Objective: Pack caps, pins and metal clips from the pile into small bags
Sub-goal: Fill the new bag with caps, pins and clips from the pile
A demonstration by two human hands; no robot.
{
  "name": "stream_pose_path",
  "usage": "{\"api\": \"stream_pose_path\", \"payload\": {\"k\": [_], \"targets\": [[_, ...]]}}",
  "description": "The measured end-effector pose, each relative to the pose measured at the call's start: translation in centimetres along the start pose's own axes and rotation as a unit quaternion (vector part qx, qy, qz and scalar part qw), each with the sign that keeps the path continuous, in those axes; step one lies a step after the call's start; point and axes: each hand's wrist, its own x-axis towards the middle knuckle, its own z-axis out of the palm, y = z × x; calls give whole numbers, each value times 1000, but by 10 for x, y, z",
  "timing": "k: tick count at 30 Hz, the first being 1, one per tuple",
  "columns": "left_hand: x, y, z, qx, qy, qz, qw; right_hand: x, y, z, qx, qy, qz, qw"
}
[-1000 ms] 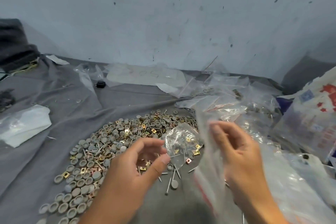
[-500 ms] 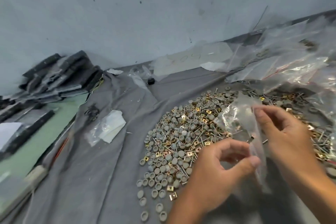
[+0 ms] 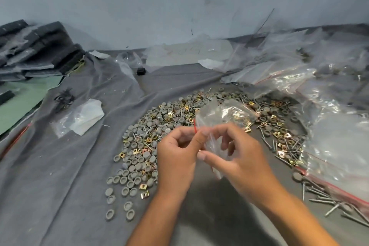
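Note:
A pile of grey round caps, brass square clips and metal pins lies spread on the grey cloth. Above its near edge I hold a small clear zip bag with a red seal line; some parts show inside it. My left hand pinches the bag's mouth at the red strip. My right hand pinches the same mouth from the right, thumb in front. More pins lie loose at the right.
Large clear bags with red zip lines lie heaped at the right and back. A small bag with white paper lies left of the pile. Dark foam pieces are stacked far left by a green surface. A wall stands behind.
The view has swung back to the right. Both hands have come together on the small bag's mouth, and the bag now stands up above my fingers.

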Motion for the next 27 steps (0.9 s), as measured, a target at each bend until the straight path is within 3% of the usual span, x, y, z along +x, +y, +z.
{"api": "stream_pose_path", "payload": {"k": [8, 13, 17, 21, 23, 25, 27], "targets": [[14, 9, -18, 43, -51, 22, 998, 6, 7, 1, 67, 31, 32, 997], [12, 6, -25, 79, -64, 43, 994, 7, 4, 21, -29, 55, -31, 998], [12, 5, -31, 123, -71, 79, 987, 6, 1, 38, 41, 82, 40, 995], [17, 7, -42, 102, -88, 68, 989, 10, 0, 40, 149, 47, 102, 982], [19, 8, -45, 97, -62, 56, 992, 12, 1, 40, 183, 29, 130, 974], [22, 9, -52, 103, 25, 44, 993, 18, 7, 32, 190, 25, 167, 967], [24, 9, -61, 135, 132, 55, 980, 27, 21, 13, 100, 25, 210, 972]]}}
